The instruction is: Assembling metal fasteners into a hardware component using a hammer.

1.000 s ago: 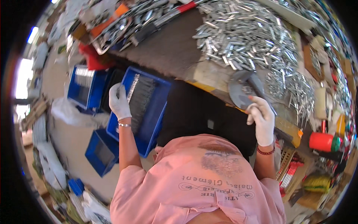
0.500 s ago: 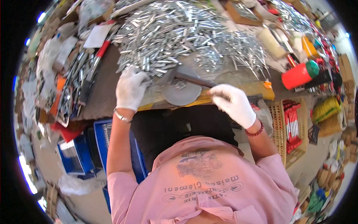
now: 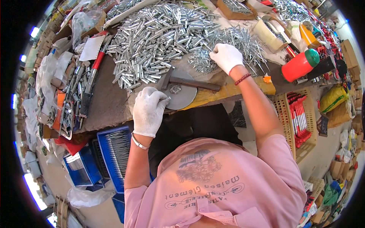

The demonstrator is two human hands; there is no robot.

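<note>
hammer [image 3: 190,81] lies handle pointing right; left hand [image 3: 149,111] curled beside metal disc [image 3: 181,95]; right hand [image 3: 226,57] pinches nails [image 3: 243,41].

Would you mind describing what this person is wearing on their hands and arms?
Both the left hand and the right hand are in white knit work gloves. The left wrist carries a thin silver bangle; the right wrist has a dark red beaded bracelet. The forearms are bare, with short pink sleeves of a pink shirt ending near the elbows.

Workbench [image 3: 108,102] carries metal tubes [image 3: 159,34], nails [image 3: 232,38], hammer [image 3: 190,81]
</note>
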